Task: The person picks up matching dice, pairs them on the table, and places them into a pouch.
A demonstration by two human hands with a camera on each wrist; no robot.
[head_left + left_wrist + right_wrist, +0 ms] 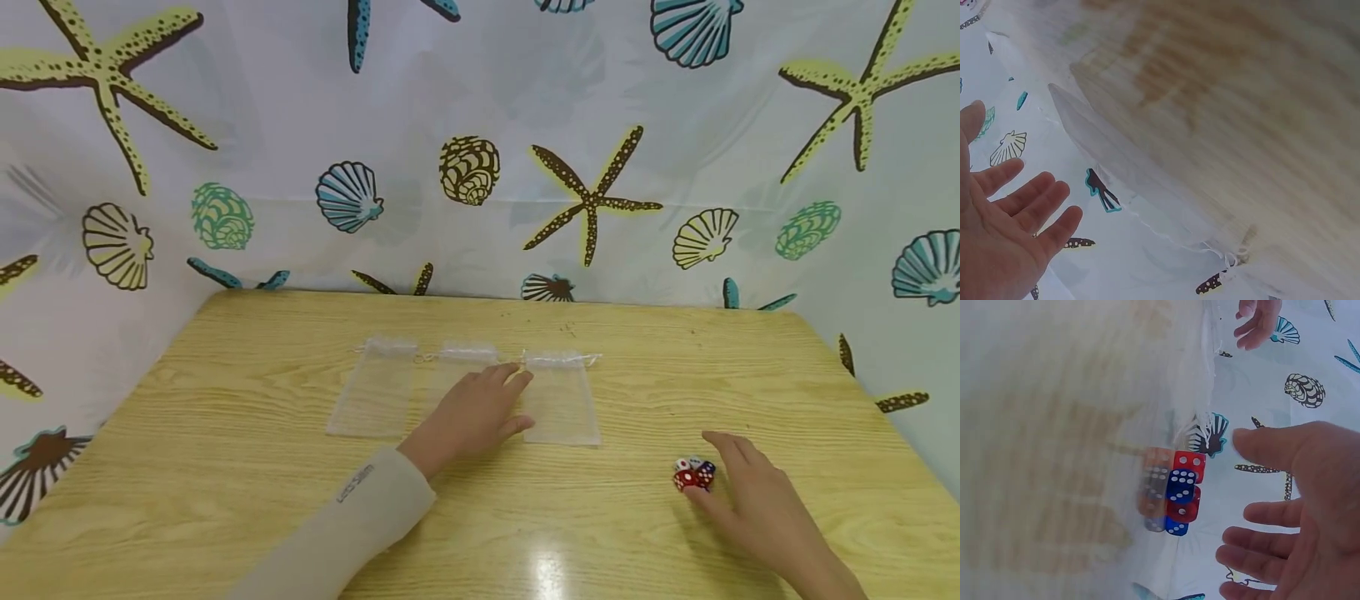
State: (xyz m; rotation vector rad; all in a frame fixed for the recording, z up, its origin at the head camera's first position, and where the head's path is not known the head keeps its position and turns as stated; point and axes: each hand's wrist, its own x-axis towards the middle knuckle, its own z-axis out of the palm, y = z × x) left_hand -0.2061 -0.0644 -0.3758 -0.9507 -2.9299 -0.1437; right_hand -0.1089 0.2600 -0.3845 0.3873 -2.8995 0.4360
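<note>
Three sheer white drawstring pouches lie flat in a row: a left pouch (pixel 375 398), a middle pouch (pixel 452 371) and a right pouch (pixel 567 408). Over the middle one, reaching to the left edge of the right one, is my left hand (pixel 480 412), which covers much of the middle pouch. Its fingers are relaxed and spread in the left wrist view. My right hand (pixel 761 500) is beside a small cluster of red, blue and white dice (pixel 693 477), thumb and fingers apart and nothing between them. Red and blue dice (pixel 1182 490) show close up in the right wrist view.
Everything lies on a light wood-grain table (pixel 225 467). A white cloth (pixel 420 108) printed with shells and starfish stands behind the table and along both sides. Thin drawstrings (pixel 592 359) stick out from the pouch tops.
</note>
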